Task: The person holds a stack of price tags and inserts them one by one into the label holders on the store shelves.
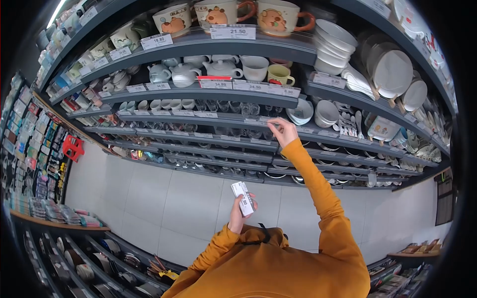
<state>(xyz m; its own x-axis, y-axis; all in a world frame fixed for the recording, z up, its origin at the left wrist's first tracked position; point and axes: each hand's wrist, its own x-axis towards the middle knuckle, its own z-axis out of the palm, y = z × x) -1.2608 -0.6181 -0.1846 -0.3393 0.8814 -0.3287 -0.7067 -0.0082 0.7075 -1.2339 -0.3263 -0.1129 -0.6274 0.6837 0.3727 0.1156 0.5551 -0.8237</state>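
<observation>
Here, right hand [271, 122] — narrow pinch, contents unclear — near shelf edge [233, 117], centre; left hand [239, 213], lower centre, gripping rectangular white cards [243, 198].

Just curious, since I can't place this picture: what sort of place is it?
Most likely a shop's homeware aisle: price labels line the shelf edges, above and below which sit mugs, teapots and stacked bowls, several of a kind.

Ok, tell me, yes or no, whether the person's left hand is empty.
No, the left hand holds a small stack of printed price labels, with the fingers wrapped around its side.
</observation>
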